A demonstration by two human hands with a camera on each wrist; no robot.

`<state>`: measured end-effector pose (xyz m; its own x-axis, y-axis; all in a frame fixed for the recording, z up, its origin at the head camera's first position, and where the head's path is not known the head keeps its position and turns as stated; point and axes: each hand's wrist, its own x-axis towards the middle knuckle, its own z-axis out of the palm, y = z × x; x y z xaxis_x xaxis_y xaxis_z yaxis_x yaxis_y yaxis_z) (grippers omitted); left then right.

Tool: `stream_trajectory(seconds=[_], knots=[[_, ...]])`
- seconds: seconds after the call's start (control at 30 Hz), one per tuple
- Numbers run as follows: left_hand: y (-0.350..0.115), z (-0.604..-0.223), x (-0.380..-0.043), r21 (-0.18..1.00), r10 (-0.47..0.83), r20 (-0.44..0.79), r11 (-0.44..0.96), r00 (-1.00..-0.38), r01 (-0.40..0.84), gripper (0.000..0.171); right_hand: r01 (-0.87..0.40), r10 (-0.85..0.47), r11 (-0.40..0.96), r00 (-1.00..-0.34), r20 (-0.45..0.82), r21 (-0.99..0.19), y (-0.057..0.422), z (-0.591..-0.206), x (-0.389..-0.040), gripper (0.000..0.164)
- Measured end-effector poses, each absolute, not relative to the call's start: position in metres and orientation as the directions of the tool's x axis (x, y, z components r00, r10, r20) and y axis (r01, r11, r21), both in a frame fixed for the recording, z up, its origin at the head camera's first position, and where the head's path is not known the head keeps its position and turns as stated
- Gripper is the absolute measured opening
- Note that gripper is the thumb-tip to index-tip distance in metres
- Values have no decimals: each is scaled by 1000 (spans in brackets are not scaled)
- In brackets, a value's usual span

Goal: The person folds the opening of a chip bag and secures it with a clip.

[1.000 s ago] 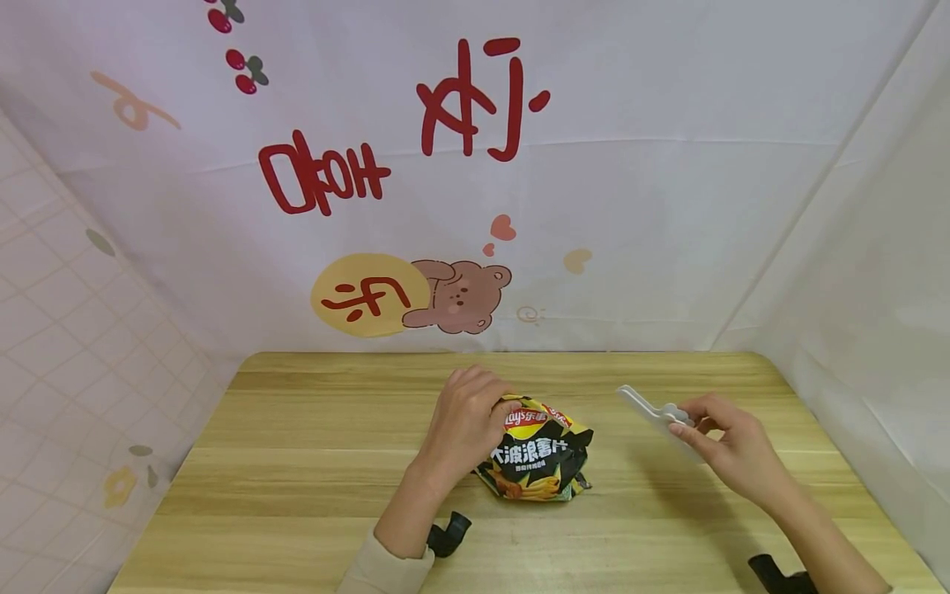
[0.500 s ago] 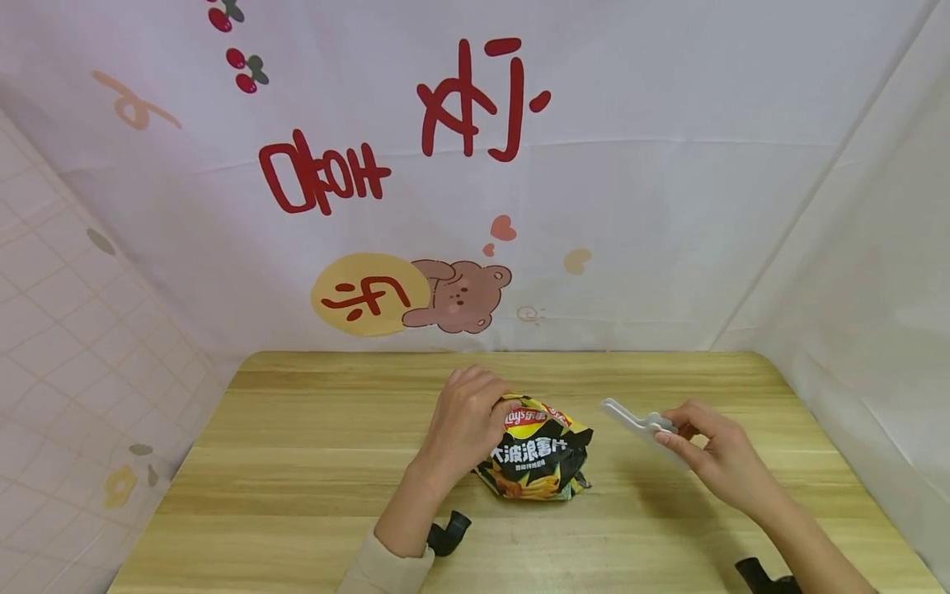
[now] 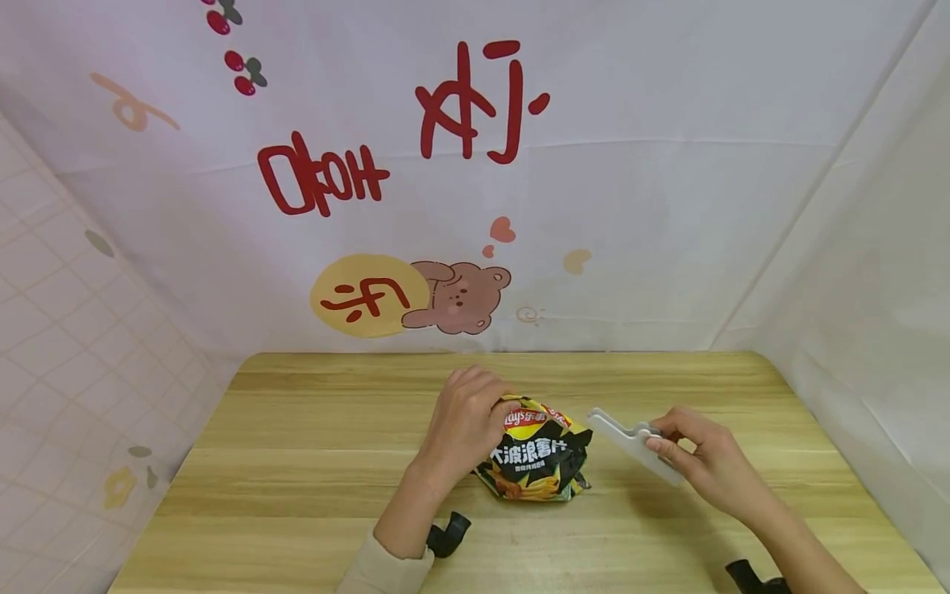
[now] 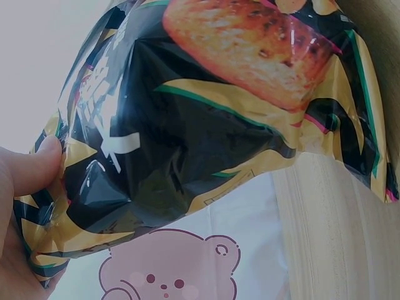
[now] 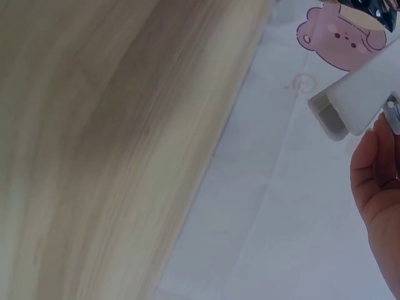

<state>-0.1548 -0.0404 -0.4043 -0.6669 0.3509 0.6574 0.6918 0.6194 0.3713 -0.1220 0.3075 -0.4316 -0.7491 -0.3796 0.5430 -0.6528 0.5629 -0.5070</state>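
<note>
A black and yellow bag of potato chips (image 3: 533, 462) sits on the wooden table, its top folded or crumpled. My left hand (image 3: 466, 421) grips its upper left corner; in the left wrist view the thumb (image 4: 37, 165) lies across the shiny wrapper. To the bag's right, above the table, my right hand (image 3: 701, 450) pinches a white and grey bag clip (image 3: 623, 437) by its grip end. One tip of the clip points at the bag's upper right edge. From the right wrist view, the two long halves of the clip (image 5: 369, 87) stand slightly apart.
The wooden table (image 3: 312, 462) ends at a white cloth backdrop (image 3: 653, 198) printed with a bear and red characters. Cloth walls rise on both sides. A black wrist-worn fitting (image 3: 449, 535) shows by the left wrist, and another (image 3: 750, 576) by the right.
My right hand has moved left and slightly down with the bag clip, bringing it close to the chip bag, and the clip has turned a little. My left hand and the bag have stayed put.
</note>
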Motion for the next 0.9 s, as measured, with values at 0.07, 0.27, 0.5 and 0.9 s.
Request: stream_trajectory(seconds=[0.07,0.27,0.5,0.9], knots=[[-41,-404,-155,372,352,656,619,-668,692,8,-663,-387,556,-741,549,-502,307,-432,-122,45],[-41,-405,-155,371,354,656,618,-667,693,8,-673,-405,540,-734,545,-505,305,-435,-121,40],[-42,-406,-154,364,356,658,621,-664,694,9,-676,-406,523,-733,545,-520,300,-437,-120,45],[-42,-407,-154,364,359,663,612,-657,702,10,-684,-413,499,-727,548,-532,287,-439,-122,44]])
